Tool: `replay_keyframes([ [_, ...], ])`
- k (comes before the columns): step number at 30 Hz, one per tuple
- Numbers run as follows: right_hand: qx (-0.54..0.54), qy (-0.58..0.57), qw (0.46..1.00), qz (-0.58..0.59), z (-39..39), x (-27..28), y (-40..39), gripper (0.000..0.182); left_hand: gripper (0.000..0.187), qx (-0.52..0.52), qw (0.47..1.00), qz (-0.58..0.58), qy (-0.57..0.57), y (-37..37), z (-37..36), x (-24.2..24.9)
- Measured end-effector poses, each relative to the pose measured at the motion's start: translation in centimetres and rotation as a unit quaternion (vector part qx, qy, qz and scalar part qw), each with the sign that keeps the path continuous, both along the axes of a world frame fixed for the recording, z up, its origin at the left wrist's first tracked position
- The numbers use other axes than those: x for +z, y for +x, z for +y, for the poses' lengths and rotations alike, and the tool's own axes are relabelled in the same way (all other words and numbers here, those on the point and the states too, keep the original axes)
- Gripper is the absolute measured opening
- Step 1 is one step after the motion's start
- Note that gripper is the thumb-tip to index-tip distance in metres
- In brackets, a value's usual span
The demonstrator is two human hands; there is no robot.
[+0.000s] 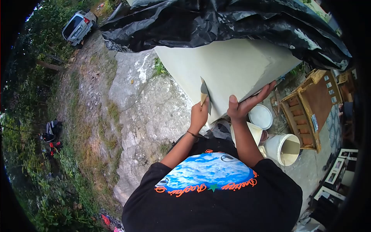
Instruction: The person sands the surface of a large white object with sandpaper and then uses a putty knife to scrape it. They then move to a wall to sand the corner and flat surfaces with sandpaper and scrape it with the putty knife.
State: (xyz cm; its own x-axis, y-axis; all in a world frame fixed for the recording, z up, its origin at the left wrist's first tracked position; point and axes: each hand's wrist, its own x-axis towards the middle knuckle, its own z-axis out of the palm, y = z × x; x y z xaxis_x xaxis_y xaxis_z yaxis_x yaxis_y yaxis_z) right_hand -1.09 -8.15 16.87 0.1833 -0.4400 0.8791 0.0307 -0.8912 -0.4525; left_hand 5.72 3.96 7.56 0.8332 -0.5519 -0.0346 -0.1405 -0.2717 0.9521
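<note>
I should apply even, light pressure with the folded tan-and-grey sheet, pinched in my left hand near the left edge of the smooth off-white panel, while my right hand, fingers extended, braces the right edge.

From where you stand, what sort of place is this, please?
Probably an outdoor yard used for work: a car, green plants and a white bucket suggest it.

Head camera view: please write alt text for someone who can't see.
A person's left hand holds a folded sheet over a pale panel, while the right hand rests along the panel's edge. Black plastic covers the far end; a white bucket sits nearby.
</note>
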Motion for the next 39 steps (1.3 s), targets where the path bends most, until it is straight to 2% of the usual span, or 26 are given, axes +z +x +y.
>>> replay_keyframes([
  [1, 0.012, -0.001, 1.000, 0.008, 0.1, 0.0, 0.0, 0.091, 0.041, 0.020, 0.990, 0.124, 0.072, 1.5, 0.4, -2.0],
  [2, 0.011, 0.002, 1.000, 0.007, 0.2, 0.0, 0.0, 0.092, 0.057, 0.099, 0.993, 0.059, -0.012, 1.5, 0.7, -3.4],
  [3, 0.009, 0.003, 1.000, 0.003, 0.1, 0.0, 0.0, 0.092, 0.056, 0.151, 0.986, 0.059, -0.040, 1.3, 0.7, -2.9],
  [5, 0.025, 0.004, 1.000, 0.009, 0.0, -0.2, 0.0, 0.094, 0.056, 0.164, 0.981, 0.070, -0.079, 1.0, -0.4, -3.1],
  [7, 0.005, 0.010, 1.000, 0.014, 0.1, -0.4, 0.0, 0.094, 0.055, 0.102, 0.979, 0.170, -0.047, -0.3, -1.6, -2.2],
  [8, 0.012, 0.007, 1.000, 0.021, 0.3, -0.5, -0.2, 0.094, 0.053, 0.105, 0.982, 0.149, -0.049, -1.4, -2.5, -3.0],
  [9, 0.009, 0.013, 0.999, 0.030, 0.5, -0.4, -0.3, 0.094, 0.051, 0.116, 0.982, 0.112, -0.093, -3.1, -2.8, -1.1],
  [11, 0.001, 0.013, 0.999, 0.039, 0.3, -0.4, 0.2, 0.093, 0.051, 0.186, 0.954, -0.027, -0.232, -5.8, -4.1, 2.0],
  [13, 0.007, 0.082, 0.997, 0.012, 1.3, -1.3, 0.3, 0.093, 0.051, 0.155, 0.960, 0.019, -0.232, -6.1, -3.2, 2.3],
  [15, -0.001, 0.097, 0.995, 0.024, 1.7, -1.2, 0.3, 0.094, 0.054, 0.115, 0.980, 0.140, -0.080, -4.4, -3.0, -0.5],
  [16, 0.012, 0.104, 0.994, 0.017, 1.6, -1.3, 0.4, 0.095, 0.057, 0.158, 0.957, 0.222, -0.100, -3.4, -3.9, -3.8],
  [17, 0.025, 0.112, 0.993, 0.011, 1.6, -1.4, 0.3, 0.096, 0.060, 0.185, 0.941, 0.264, -0.105, -2.6, -4.3, -5.1],
  [20, 0.013, 0.074, 0.997, 0.029, 0.8, -1.3, 0.0, 0.095, 0.058, 0.145, 0.954, 0.248, -0.082, -4.0, -3.3, -0.6],
  [22, 0.016, 0.053, 0.998, 0.040, 0.6, -1.2, -0.2, 0.094, 0.054, 0.116, 0.976, 0.067, -0.172, -6.5, -2.3, 2.9],
  [25, 0.024, 0.066, 0.997, 0.015, 0.8, -1.5, 0.5, 0.095, 0.052, 0.125, 0.976, 0.086, -0.156, -5.5, -2.6, 2.0],
  [26, 0.031, 0.073, 0.997, 0.008, 0.8, -1.6, 0.6, 0.096, 0.054, 0.136, 0.978, 0.117, -0.107, -4.1, -3.1, 0.1],
  [27, 0.036, 0.078, 0.996, 0.001, 0.7, -1.7, 0.5, 0.097, 0.054, 0.138, 0.977, 0.119, -0.108, -2.8, -3.5, -1.6],
  [29, 0.034, 0.082, 0.996, 0.001, 0.9, -1.7, 0.3, 0.098, 0.055, 0.180, 0.947, 0.244, -0.109, -1.0, -4.5, -3.4],
  [30, 0.033, 0.087, 0.996, -0.005, 0.8, -1.6, 0.6, 0.098, 0.058, 0.162, 0.960, 0.206, -0.094, -2.0, -4.1, -0.3],
  [31, 0.036, 0.081, 0.996, -0.007, 0.7, -1.5, 0.8, 0.098, 0.058, 0.163, 0.960, 0.205, -0.100, -3.0, -4.0, 0.8],
  [34, 0.035, 0.102, 0.994, 0.005, 0.7, -1.9, 0.4, 0.099, 0.061, 0.182, 0.965, 0.083, -0.168, -4.8, -4.0, 2.0],
  [35, 0.040, 0.115, 0.993, -0.003, 0.8, -2.0, 0.5, 0.099, 0.061, 0.185, 0.964, 0.077, -0.172, -3.7, -4.3, 1.3],
  [37, 0.027, 0.109, 0.994, 0.004, 0.9, -2.1, 0.5, 0.097, 0.059, 0.190, 0.962, 0.175, -0.083, -1.5, -4.8, -1.1],
  [39, 0.026, 0.097, 0.995, 0.010, 0.9, -1.8, 0.4, 0.097, 0.060, 0.205, 0.946, 0.218, -0.124, -0.9, -5.2, -1.8],
])
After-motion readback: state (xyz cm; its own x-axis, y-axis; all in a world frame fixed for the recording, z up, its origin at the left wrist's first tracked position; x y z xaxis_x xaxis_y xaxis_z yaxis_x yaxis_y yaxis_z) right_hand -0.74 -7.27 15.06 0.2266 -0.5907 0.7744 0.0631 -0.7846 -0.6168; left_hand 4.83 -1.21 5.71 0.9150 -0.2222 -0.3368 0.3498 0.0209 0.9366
